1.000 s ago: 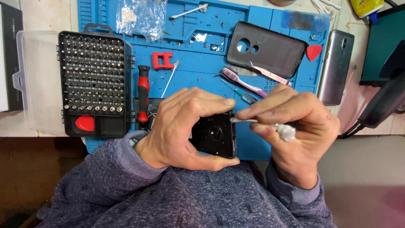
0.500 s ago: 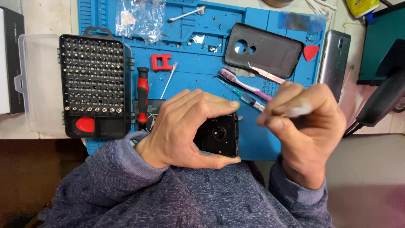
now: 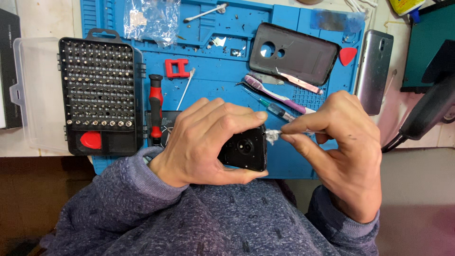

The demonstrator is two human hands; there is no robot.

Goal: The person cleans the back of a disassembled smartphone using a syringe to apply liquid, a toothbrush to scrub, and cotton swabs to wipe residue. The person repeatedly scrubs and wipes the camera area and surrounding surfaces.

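Two hands work over a blue mat [image 3: 227, 57] on the bench. Left hand [image 3: 208, 142] wraps a black phone body [image 3: 244, 149], fingers [image 3: 237, 116] curled over its top edge and thumb beneath. Right hand [image 3: 341, 147] pinches a thin tool with a small white wad [image 3: 271, 136] at its tip, touching the phone's upper right corner. Beyond the fingers lie a pink toothbrush [image 3: 275, 92] and a dark back cover [image 3: 294, 59]; left of them stand a red-handled screwdriver [image 3: 155, 106] and a bit case [image 3: 99, 95].
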